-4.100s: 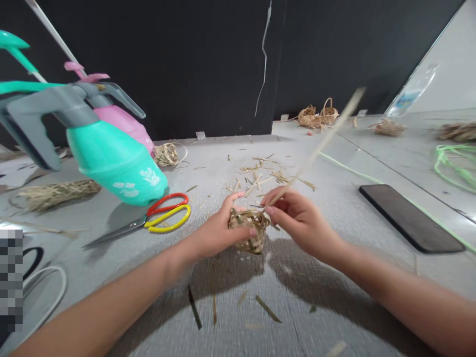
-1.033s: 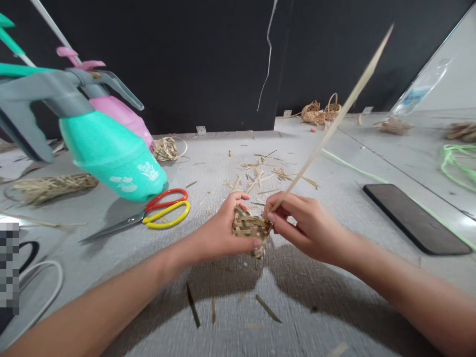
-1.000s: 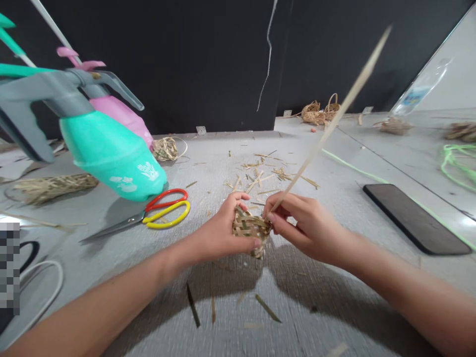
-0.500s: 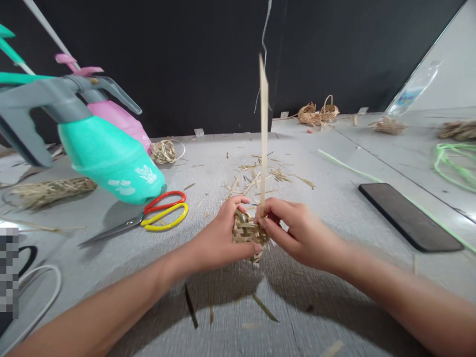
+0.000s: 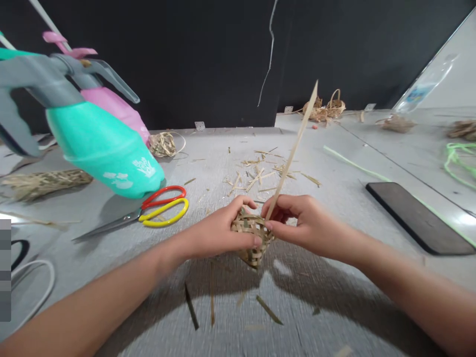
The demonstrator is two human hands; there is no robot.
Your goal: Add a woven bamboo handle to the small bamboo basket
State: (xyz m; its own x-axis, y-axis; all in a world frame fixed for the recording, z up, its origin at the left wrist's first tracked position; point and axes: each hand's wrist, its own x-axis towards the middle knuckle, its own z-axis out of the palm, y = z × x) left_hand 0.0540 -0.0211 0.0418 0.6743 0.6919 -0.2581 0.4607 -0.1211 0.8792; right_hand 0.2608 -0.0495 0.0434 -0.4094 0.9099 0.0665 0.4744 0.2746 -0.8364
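Your view: bright overhead light, soft forearm shadows on the surface (image 5: 297, 307); edges stretched, near corners blurred.

Strip (image 5: 293, 148) in the right hand (image 5: 303, 225) swings from 12 o'clock upright to lean toward 1 o'clock above the basket (image 5: 253, 238).

tan checker-woven small basket (image 5: 253, 238), pale straw strip (image 5: 293, 148), teal spray bottle (image 5: 104, 148) with white print, pink spray bottle (image 5: 111, 106), red-and-yellow-handled scissors (image 5: 159, 210), black phone (image 5: 420, 218), grey table (image 5: 297, 307).
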